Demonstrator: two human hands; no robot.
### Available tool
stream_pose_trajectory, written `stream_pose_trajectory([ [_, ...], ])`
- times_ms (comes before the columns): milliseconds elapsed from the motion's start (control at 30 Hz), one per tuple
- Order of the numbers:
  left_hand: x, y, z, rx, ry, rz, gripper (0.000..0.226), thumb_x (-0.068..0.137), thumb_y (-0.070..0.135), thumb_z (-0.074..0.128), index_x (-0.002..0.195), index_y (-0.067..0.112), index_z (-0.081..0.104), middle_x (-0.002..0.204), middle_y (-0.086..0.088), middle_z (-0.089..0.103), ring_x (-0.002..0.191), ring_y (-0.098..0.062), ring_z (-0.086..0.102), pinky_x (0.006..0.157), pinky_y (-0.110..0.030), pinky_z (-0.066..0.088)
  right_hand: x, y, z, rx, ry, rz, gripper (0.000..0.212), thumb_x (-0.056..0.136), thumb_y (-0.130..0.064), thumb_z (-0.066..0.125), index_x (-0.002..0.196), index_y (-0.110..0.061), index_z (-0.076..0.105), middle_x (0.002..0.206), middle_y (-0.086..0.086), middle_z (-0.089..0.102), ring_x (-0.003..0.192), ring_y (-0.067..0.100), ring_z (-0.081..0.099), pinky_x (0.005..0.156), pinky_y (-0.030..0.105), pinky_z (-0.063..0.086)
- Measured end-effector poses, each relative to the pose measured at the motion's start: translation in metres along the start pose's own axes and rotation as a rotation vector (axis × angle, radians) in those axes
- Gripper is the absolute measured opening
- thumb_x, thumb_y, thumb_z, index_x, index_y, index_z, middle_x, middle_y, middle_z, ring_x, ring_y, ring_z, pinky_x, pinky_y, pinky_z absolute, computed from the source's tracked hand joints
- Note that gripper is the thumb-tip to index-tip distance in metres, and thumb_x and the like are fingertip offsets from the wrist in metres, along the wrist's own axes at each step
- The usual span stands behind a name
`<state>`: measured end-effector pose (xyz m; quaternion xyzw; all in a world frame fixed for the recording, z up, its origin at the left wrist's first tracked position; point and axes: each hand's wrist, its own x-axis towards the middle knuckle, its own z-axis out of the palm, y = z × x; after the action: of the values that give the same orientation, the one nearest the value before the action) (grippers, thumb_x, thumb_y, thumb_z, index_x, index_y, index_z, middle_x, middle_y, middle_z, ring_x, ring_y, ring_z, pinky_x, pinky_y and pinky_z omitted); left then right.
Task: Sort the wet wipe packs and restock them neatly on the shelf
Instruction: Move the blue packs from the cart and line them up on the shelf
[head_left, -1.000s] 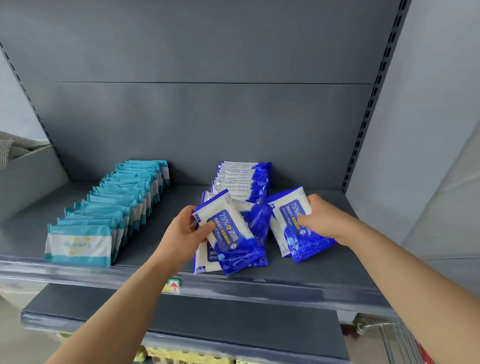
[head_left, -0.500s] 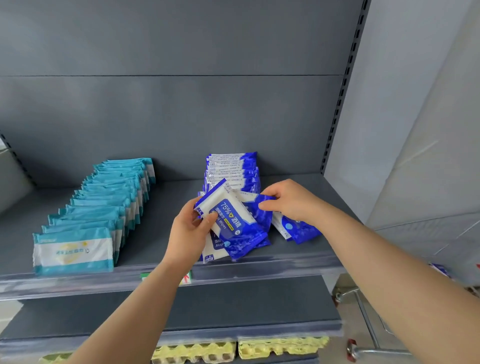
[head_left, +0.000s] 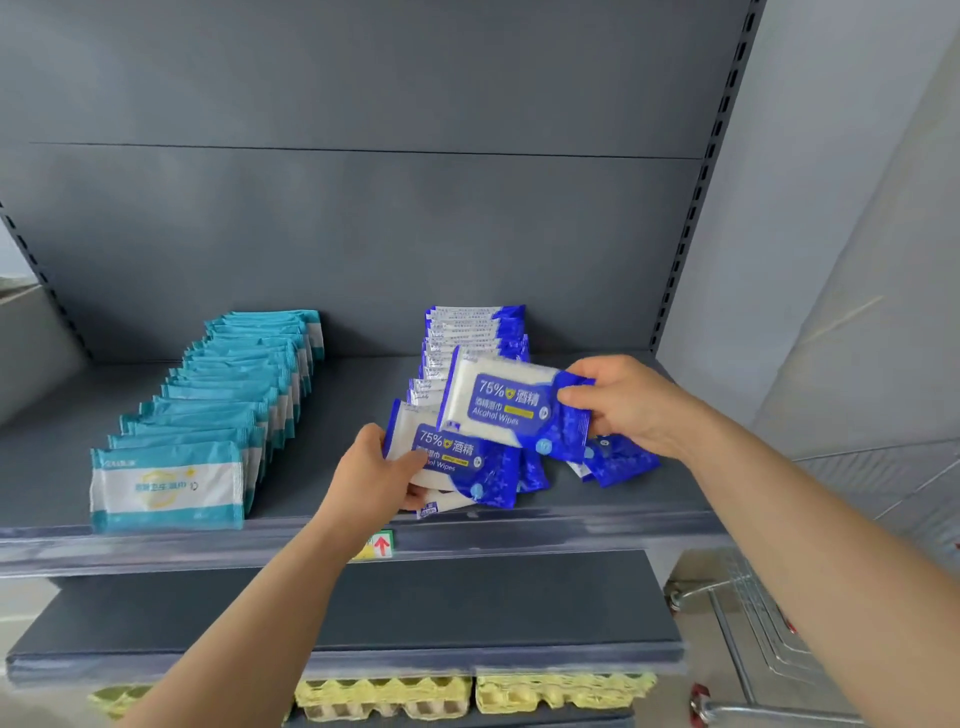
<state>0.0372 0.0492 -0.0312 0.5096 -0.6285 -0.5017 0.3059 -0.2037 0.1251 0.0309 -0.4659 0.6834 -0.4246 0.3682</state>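
A row of teal wet wipe packs (head_left: 171, 486) stands upright on the grey shelf (head_left: 322, 467), running from the front edge to the back. To its right stands a shorter row of blue alcohol wipe packs (head_left: 475, 325) at the back. My right hand (head_left: 628, 402) holds one blue pack (head_left: 511, 408) lifted above the shelf, label facing me. My left hand (head_left: 376, 475) grips another blue pack (head_left: 462, 462) that leans on several loose blue packs lying near the front edge. One more loose blue pack (head_left: 618, 460) lies under my right wrist.
A lower grey shelf (head_left: 363, 608) juts out below, with yellow egg cartons (head_left: 561, 691) under it. A metal trolley (head_left: 748, 639) stands at the lower right. A price tag with a red arrow (head_left: 379, 544) sits on the shelf's front rail. The wall closes off the right side.
My right hand has picked a blue pack out of the loose pile and lifted it up, label toward me. My left hand has kept its pack, lowering it slightly toward the shelf.
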Motion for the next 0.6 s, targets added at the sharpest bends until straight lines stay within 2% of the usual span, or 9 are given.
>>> stream_pose_trajectory([
  [67,-0.002,0.003,0.003,0.026,-0.037,0.003,0.019,0.099,0.026,0.044,0.097,0.007,0.039,0.09,-0.01,0.066,0.06,-0.013,0.062,0.054,-0.028,0.052,0.003,0.009,0.012,-0.114,-0.01,0.052,0.01,0.093,-0.003,0.052,0.093,-0.004,0.062,0.088,0.017,0.07,0.065,0.017,0.067,0.053,0.025,0.051],
  [167,-0.005,0.007,0.003,0.009,-0.106,0.001,0.034,0.101,0.041,0.035,0.104,0.008,0.04,0.089,-0.006,0.065,0.066,-0.012,0.062,0.058,-0.026,0.051,0.005,0.017,0.024,-0.21,-0.018,0.093,0.009,0.093,-0.004,0.053,0.094,0.001,0.06,0.084,0.015,0.069,0.056,0.009,0.066,0.047,0.021,0.048],
  [233,-0.006,0.01,0.002,0.062,-0.151,0.011,0.042,0.095,0.05,0.045,0.108,0.011,0.04,0.091,-0.001,0.064,0.068,-0.008,0.062,0.056,-0.021,0.049,0.006,0.019,0.032,-0.217,-0.048,0.104,0.008,0.093,-0.006,0.054,0.088,-0.003,0.059,0.086,0.013,0.07,0.066,0.012,0.071,0.053,0.025,0.055],
  [300,-0.004,0.006,0.003,0.154,-0.171,0.029,0.046,0.087,0.047,0.061,0.108,0.015,0.037,0.1,0.004,0.061,0.075,-0.008,0.064,0.052,-0.016,0.048,0.008,0.023,0.038,-0.232,-0.054,0.092,0.005,0.09,-0.01,0.058,0.091,-0.007,0.062,0.094,0.012,0.072,0.081,0.02,0.072,0.068,0.034,0.06],
  [367,0.001,-0.001,0.001,0.233,-0.15,0.036,0.048,0.08,0.047,0.069,0.102,0.018,0.038,0.104,0.004,0.058,0.08,-0.01,0.065,0.054,-0.017,0.05,0.008,0.023,0.039,-0.305,-0.07,0.053,0.019,0.082,-0.02,0.07,0.1,-0.015,0.064,0.102,0.003,0.071,0.09,0.017,0.07,0.077,0.037,0.059],
  [433,0.005,-0.007,-0.005,0.372,-0.133,0.067,0.052,0.072,0.056,0.074,0.095,0.021,0.042,0.104,0.003,0.058,0.083,-0.01,0.065,0.06,-0.023,0.053,0.004,0.02,0.037,-0.41,-0.101,0.024,0.04,0.073,-0.03,0.08,0.108,-0.024,0.061,0.11,-0.008,0.066,0.097,0.011,0.066,0.08,0.032,0.056],
  [500,0.006,-0.007,-0.011,0.452,-0.148,0.083,0.054,0.068,0.056,0.078,0.094,0.022,0.046,0.097,0.006,0.061,0.081,-0.008,0.065,0.062,-0.024,0.052,0.002,0.019,0.039,-0.501,-0.114,-0.004,0.049,0.069,-0.033,0.083,0.11,-0.03,0.056,0.117,-0.012,0.059,0.103,0.01,0.061,0.082,0.029,0.053],
  [600,0.007,-0.005,-0.011,0.352,-0.168,0.083,0.053,0.07,0.044,0.081,0.101,0.019,0.046,0.095,0.01,0.063,0.078,-0.006,0.065,0.053,-0.014,0.046,0.005,0.021,0.044,-0.523,-0.068,-0.014,0.058,0.067,-0.035,0.085,0.113,-0.031,0.049,0.117,-0.01,0.054,0.103,0.013,0.058,0.081,0.034,0.054],
])
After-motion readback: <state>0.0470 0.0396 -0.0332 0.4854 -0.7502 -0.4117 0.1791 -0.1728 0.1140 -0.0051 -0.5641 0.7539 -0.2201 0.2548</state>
